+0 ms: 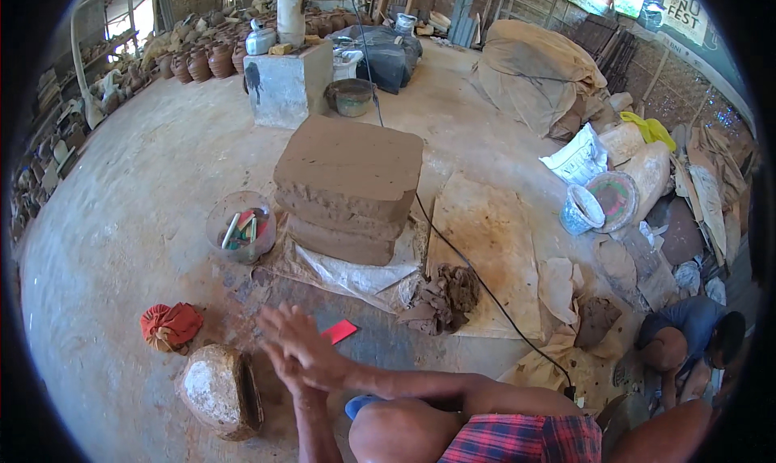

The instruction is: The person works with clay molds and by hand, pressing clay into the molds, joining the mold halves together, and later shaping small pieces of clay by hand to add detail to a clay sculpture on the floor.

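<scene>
Above the floor in front of me, my right hand [317, 351] lies across my left hand [281, 367], and the two touch. Both have fingers stretched out, with nothing visible between them; the left is partly covered by the right. Just beyond them is a flat red piece [339, 331] on the floor. A rounded block with a whitish top [217, 389] stands left of my hands, near a red cloth bundle [171, 325]. Farther ahead rises a big stacked slab of brown clay [347, 168] on a pale sheet [356, 281], with a crumpled clay heap [443, 300] beside it.
A clear tub [241, 227] of sticks and tools stands left of the clay. A black cable [485, 289] crosses a stained board [485, 245]. At lower right another person [687, 342] crouches. A concrete block [291, 83] and clay pots [220, 61] stand farther back.
</scene>
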Available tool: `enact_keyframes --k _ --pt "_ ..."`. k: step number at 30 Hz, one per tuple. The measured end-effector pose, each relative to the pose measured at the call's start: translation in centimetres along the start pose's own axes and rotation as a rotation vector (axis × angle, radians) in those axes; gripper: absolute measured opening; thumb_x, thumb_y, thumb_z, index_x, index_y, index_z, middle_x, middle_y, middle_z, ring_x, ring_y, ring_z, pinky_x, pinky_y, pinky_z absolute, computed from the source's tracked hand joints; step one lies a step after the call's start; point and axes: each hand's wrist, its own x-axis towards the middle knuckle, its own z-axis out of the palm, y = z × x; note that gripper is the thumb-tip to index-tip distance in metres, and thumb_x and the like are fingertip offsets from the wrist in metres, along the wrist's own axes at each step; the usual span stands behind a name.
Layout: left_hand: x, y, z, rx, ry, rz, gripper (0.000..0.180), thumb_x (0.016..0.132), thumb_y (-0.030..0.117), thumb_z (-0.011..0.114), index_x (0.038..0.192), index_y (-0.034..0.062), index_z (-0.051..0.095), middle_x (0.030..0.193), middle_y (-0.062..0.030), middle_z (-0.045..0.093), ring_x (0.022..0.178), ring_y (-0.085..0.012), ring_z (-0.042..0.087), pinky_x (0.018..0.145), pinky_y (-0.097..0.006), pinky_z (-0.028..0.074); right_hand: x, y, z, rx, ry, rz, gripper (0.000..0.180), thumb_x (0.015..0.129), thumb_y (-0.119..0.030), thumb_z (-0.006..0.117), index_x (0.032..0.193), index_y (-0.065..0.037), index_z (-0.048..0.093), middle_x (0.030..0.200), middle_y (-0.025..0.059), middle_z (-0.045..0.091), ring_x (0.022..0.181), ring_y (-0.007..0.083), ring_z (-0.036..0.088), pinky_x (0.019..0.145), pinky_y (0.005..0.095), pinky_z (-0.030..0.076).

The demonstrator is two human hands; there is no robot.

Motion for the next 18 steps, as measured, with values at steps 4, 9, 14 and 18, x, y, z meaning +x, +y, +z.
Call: enact_keyframes --k 4,9,14,18 --pt "-0.8 2.2 2.2 0.005 0.252 0.197 0.096 0.099 0.083 0.027 0.17 0.0206 0.013 0.176 -0.0075 0.017 0.161 -0.0313 0.018 0.128 -0.052 0.022 -2.5 -2.2 -1.2 0.266 -0.204 0.011 0.106 0.096 -0.085 0.031 0.17 -0.013 0.005 0.176 0.0205 0.002 0.161 0.0482 -0.001 0.121 0.0736 0.004" --pt "-0.7 1.9 0.0 0.132 0.006 0.088 0.1 0.096 0.087 0.022 0.171 0.0221 0.006 0.178 -0.0061 0.009 0.162 -0.0294 0.011 0.131 -0.049 0.011 3.4 -1.8 -3.8 0.187 -0.046 -0.003 0.111 0.093 -0.086 0.037 0.17 -0.014 0.0 0.177 0.0165 -0.005 0.161 0.0481 -0.003 0.119 0.0764 0.002" --pt "0.3 6.4 2.4 0.262 0.212 0.339 0.106 0.09 0.093 0.024 0.171 0.0284 0.003 0.178 -0.0041 0.004 0.162 -0.0306 0.012 0.129 -0.05 0.015 2.2 -5.3 -1.4 0.301 -0.232 -0.2 0.094 0.102 -0.06 0.049 0.171 -0.012 0.006 0.177 0.0183 -0.001 0.161 0.0465 -0.005 0.125 0.065 -0.001" --pt "0.2 3.2 4.6 0.371 -0.075 0.396 0.111 0.085 0.097 0.024 0.171 0.0306 -0.002 0.179 -0.0001 0.002 0.161 -0.0321 0.014 0.126 -0.046 0.023 3.5 0.2 -1.4 0.197 -0.125 -0.127 0.092 0.102 -0.039 0.057 0.17 -0.009 0.004 0.176 0.023 -0.001 0.161 0.0452 -0.005 0.128 0.0576 0.0"
